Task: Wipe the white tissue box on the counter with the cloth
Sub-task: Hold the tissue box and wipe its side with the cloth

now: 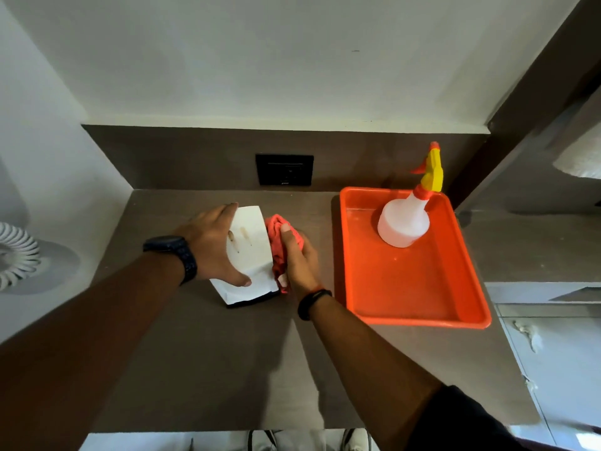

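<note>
The white tissue box [252,252] stands on the brown counter [208,359], near its middle, with a dark base edge showing at the front. Two faint brown streaks mark its top. My left hand [214,245] grips the box from the left, fingers over its far end and thumb at its near end. My right hand [297,255] holds a crumpled pink-red cloth [279,239] pressed against the box's right side.
An orange tray [419,288] lies to the right, with a white spray bottle [405,219] in its far part. A black wall socket [284,169] sits on the backsplash behind the box. A white ribbed fan [14,255] stands at the far left.
</note>
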Tool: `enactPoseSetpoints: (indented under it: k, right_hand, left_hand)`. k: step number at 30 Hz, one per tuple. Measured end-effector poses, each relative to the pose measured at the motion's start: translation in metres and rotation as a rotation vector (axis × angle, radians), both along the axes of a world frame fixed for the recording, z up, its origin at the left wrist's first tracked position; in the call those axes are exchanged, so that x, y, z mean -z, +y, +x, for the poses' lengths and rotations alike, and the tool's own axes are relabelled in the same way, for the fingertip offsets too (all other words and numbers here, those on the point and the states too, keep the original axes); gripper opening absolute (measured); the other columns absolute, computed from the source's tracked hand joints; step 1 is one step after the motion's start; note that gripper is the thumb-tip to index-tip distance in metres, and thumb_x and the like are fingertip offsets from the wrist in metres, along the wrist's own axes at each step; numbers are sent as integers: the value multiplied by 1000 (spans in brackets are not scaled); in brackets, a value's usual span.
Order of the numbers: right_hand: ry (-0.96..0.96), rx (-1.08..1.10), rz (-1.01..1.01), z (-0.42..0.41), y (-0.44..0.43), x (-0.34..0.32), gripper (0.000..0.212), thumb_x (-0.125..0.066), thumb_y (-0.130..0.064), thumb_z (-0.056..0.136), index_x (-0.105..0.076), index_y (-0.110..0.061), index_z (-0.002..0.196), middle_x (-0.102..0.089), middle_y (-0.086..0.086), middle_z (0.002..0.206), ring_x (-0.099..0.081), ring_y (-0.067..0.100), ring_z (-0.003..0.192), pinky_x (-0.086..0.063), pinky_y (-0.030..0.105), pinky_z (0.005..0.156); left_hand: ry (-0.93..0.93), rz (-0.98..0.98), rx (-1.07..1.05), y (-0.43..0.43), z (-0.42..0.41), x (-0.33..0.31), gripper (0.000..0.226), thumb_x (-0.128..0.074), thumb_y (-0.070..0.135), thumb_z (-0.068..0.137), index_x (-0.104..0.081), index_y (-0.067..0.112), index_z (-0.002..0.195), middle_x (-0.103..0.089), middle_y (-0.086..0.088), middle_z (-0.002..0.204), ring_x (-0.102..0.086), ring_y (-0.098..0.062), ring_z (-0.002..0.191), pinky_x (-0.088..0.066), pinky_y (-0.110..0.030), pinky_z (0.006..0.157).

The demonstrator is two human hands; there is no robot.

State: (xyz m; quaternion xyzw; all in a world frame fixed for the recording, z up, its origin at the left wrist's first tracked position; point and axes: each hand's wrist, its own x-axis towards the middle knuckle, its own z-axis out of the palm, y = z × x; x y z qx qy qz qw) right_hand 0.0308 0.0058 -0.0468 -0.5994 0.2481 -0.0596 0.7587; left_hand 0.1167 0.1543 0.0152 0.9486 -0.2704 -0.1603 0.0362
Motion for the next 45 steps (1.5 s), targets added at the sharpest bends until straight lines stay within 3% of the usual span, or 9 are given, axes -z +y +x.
enactPoseSetpoints:
  k: [6,9,14,19,25,31,35,39,45]
  right_hand:
    - [-57,-9,-47,28,3,-17,9,-61,-41,90,-67,-36,92,-71,-5,102,-67,16,102,-54,41,96]
    - [64,55,-2,27,9,-8,28,-62,-47,87,-67,-28,107,-71,2,112,-65,20,106,-51,46,100]
    - [128,169,68,10,18,-3,12,-62,-42,89,-62,-30,90,-66,-5,96,-62,16,96,-49,35,89]
    - [-32,130,-53,33,13,-18,36,-64,-42,88,-66,-19,115,-70,4,113,-64,19,105,-53,38,95]
    - [176,133,94,31,16,-1,51,-63,-55,82,-65,-19,117,-70,8,117,-65,26,108,-49,47,102]
    - [-17,203,59,2,24,-10,8,-62,-36,90,-67,-31,95,-71,-4,101,-67,12,99,-54,34,93]
    - [-71,90,-64,33,14,-25,26,-64,-36,90,-66,-21,110,-68,0,107,-64,15,101,-52,38,97]
    - [84,74,35,41,12,-9,26,-65,-53,81,-68,-31,94,-72,6,111,-66,23,105,-51,47,100]
    - [51,139,40,2,18,-7,25,-58,-42,92,-67,-22,103,-71,-2,97,-67,16,94,-54,21,75]
  left_hand:
    - [-21,-30,12,1,0,2,139,-76,71,32,-15,19,145,-35,-3,148,-37,-25,131,-37,-39,105]
    - [-28,-21,9,0,-1,3,139,-75,72,32,-13,20,145,-35,-2,149,-36,-25,132,-36,-38,104]
    - [-42,-2,17,-2,-3,-1,138,-78,69,33,-12,21,145,-34,-2,150,-35,-26,133,-36,-40,105]
    - [-22,20,20,-3,-3,-5,138,-78,69,35,-12,20,146,-33,-2,150,-35,-26,133,-36,-41,105]
    - [-25,15,19,-5,-5,-5,140,-80,67,36,-8,19,147,-29,-4,152,-31,-27,135,-34,-40,107]
    - [-26,-11,18,-5,-7,-7,138,-81,65,36,-12,18,146,-33,-3,150,-35,-27,133,-35,-41,106]
    - [-18,-14,6,-5,-7,-7,136,-83,62,38,-13,18,146,-32,-3,151,-34,-27,134,-34,-40,107]
    - [-20,0,2,-6,-7,-7,137,-84,62,39,-11,18,146,-32,-3,150,-34,-28,132,-35,-40,103]
    - [7,-20,12,-4,-5,-7,139,-82,64,35,-11,20,146,-31,-3,151,-33,-26,133,-37,-41,106]
